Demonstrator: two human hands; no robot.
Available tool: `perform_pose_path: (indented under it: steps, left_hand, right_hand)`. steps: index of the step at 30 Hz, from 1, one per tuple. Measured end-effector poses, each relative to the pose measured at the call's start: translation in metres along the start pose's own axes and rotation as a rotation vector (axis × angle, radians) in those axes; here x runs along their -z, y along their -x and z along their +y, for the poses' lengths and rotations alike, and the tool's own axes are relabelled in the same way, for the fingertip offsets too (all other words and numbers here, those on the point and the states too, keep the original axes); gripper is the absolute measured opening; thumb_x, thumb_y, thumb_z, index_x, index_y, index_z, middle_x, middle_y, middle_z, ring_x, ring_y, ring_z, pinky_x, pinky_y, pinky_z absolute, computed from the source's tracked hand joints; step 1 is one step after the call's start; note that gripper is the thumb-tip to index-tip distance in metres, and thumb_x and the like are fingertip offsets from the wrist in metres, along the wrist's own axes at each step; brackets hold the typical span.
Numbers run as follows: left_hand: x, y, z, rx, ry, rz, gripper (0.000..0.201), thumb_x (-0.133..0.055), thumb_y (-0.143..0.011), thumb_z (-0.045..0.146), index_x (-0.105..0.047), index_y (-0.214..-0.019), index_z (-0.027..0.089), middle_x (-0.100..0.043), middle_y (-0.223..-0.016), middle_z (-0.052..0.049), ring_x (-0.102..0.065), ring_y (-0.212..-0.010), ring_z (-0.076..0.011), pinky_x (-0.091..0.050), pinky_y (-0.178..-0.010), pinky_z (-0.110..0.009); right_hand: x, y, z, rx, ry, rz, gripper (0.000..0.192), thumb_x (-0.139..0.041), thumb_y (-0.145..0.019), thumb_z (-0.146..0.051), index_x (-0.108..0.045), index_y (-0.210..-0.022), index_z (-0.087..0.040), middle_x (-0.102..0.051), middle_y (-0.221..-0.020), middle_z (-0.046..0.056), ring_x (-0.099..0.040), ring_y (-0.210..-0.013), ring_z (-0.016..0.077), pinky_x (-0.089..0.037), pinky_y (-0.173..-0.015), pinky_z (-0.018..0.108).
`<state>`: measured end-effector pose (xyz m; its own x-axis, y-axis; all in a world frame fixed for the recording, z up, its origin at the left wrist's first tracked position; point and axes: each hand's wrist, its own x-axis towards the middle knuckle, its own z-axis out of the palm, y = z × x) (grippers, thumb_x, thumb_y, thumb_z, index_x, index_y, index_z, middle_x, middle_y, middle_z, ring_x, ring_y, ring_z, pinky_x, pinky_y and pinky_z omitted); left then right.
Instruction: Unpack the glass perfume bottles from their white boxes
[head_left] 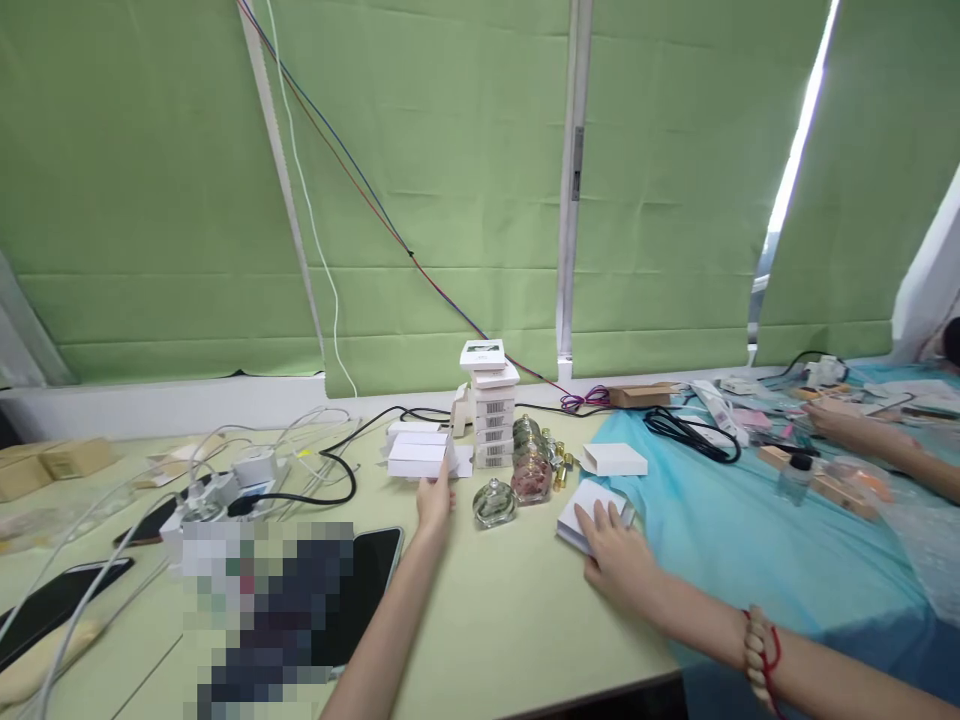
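My left hand (435, 502) reaches to a folded white box (417, 452) left of centre, its fingers closed at the box's lower right edge. My right hand (621, 556) lies over another white box (574, 520) with fingers spread across its top. Between my hands, a clear glass bottle (494, 504) rests on the table. Behind it stands a row of similar glass bottles (532, 470), the front one holding something reddish. Small gold-coloured pieces (561, 466) are scattered beside the row. A white open tray or lid (615, 459) sits behind my right hand.
White boxes with barcodes form a tall stack (493, 422) at the back. Cables and a power strip (214, 495) spread on the left, near a black phone (379, 550). A blue cloth (720, 540) covers the right side, where another person's hand (836, 418) is among loose items.
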<state>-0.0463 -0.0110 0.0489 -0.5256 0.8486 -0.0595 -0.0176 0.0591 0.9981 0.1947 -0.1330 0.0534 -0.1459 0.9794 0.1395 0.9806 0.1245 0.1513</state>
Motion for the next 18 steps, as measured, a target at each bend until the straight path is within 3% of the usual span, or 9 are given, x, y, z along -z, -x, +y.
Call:
perform_pose_path:
  steps: [2,4,6,8,10,12,14,16,18]
  left_hand:
    - [-0.001,0.009,0.004,0.054,0.014,0.007,0.046,-0.056,-0.079,0.039,-0.047,-0.112,0.008,-0.052,-0.062,0.000,-0.048,-0.045,-0.0111,-0.039,-0.042,-0.023]
    - [-0.001,0.015,0.006,0.059,0.064,0.065,0.072,-0.057,-0.079,0.039,-0.025,-0.134,0.006,-0.054,-0.067,-0.001,-0.052,-0.047,-0.0132,-0.042,-0.043,-0.025]
    - [-0.001,0.017,0.006,0.053,0.102,0.116,0.090,-0.056,-0.079,0.039,0.002,-0.142,0.010,-0.056,-0.071,-0.003,-0.055,-0.049,-0.0152,-0.045,-0.044,-0.027]
    - [-0.001,0.016,0.004,0.030,0.117,0.138,0.090,-0.050,-0.083,0.036,0.014,-0.142,0.015,-0.057,-0.074,-0.004,-0.056,-0.050,-0.0156,-0.047,-0.045,-0.028]
    - [-0.001,0.014,0.001,-0.016,0.100,0.140,0.080,-0.044,-0.086,0.033,0.009,-0.144,0.020,-0.058,-0.077,-0.004,-0.055,-0.048,-0.0144,-0.047,-0.046,-0.028]
    - [-0.001,0.011,-0.001,-0.057,0.055,0.117,0.071,-0.041,-0.087,0.033,-0.001,-0.145,0.024,-0.060,-0.084,-0.007,-0.054,-0.048,-0.0131,-0.047,-0.047,-0.028]
    - [-0.001,0.007,-0.004,-0.111,-0.003,0.095,0.066,-0.040,-0.087,0.037,-0.011,-0.145,0.025,-0.061,-0.099,-0.011,-0.058,-0.056,-0.0146,-0.050,-0.053,-0.030]
    - [-0.002,0.001,-0.007,-0.205,-0.089,0.103,0.064,-0.041,-0.086,0.042,-0.019,-0.144,0.023,-0.057,-0.116,-0.013,-0.064,-0.080,-0.0199,-0.052,-0.071,-0.033]
    - [-0.002,-0.006,-0.012,-0.312,-0.179,0.118,0.063,-0.043,-0.085,0.044,-0.026,-0.142,0.022,-0.051,-0.129,-0.012,-0.056,-0.108,-0.0235,-0.046,-0.090,-0.033]
  right_hand:
    - [-0.006,0.002,0.005,0.008,-0.033,-0.010,0.052,-0.044,-0.080,-0.010,-0.044,-0.132,-0.011,-0.057,-0.121,0.019,-0.056,-0.108,0.0306,-0.045,-0.082,0.038]
    - [-0.005,0.002,0.008,0.056,-0.047,-0.030,0.045,-0.041,-0.081,-0.007,-0.052,-0.125,-0.012,-0.065,-0.106,0.015,-0.064,-0.091,0.0247,-0.045,-0.075,0.032]
    - [-0.002,0.002,0.010,0.115,-0.037,-0.031,0.036,-0.041,-0.081,-0.003,-0.061,-0.109,-0.013,-0.068,-0.095,0.012,-0.065,-0.085,0.0219,-0.042,-0.069,0.028]
    - [-0.001,0.002,0.011,0.161,-0.024,-0.007,0.030,-0.043,-0.080,0.000,-0.066,-0.093,-0.013,-0.069,-0.090,0.011,-0.065,-0.083,0.0203,-0.039,-0.064,0.026]
    - [0.002,0.003,0.014,0.170,-0.020,0.055,0.026,-0.046,-0.078,0.001,-0.066,-0.083,-0.015,-0.069,-0.084,0.008,-0.065,-0.077,0.0182,-0.035,-0.057,0.025]
    - [0.009,0.006,0.018,0.179,-0.024,0.211,0.025,-0.049,-0.074,0.002,-0.065,-0.075,-0.017,-0.068,-0.076,0.004,-0.064,-0.071,0.0161,-0.031,-0.053,0.026]
    - [0.023,0.008,0.021,0.202,-0.040,0.482,0.024,-0.050,-0.073,0.002,-0.063,-0.070,-0.018,-0.066,-0.069,0.001,-0.061,-0.066,0.0143,-0.028,-0.052,0.026]
    - [0.045,0.010,0.020,0.240,-0.074,0.787,0.022,-0.050,-0.076,-0.002,-0.062,-0.068,-0.019,-0.063,-0.064,-0.001,-0.057,-0.062,0.0126,-0.027,-0.054,0.027]
    - [0.070,0.009,0.014,0.300,-0.128,1.004,0.021,-0.049,-0.081,-0.007,-0.062,-0.071,-0.020,-0.060,-0.062,-0.002,-0.054,-0.063,0.0116,-0.028,-0.055,0.026]
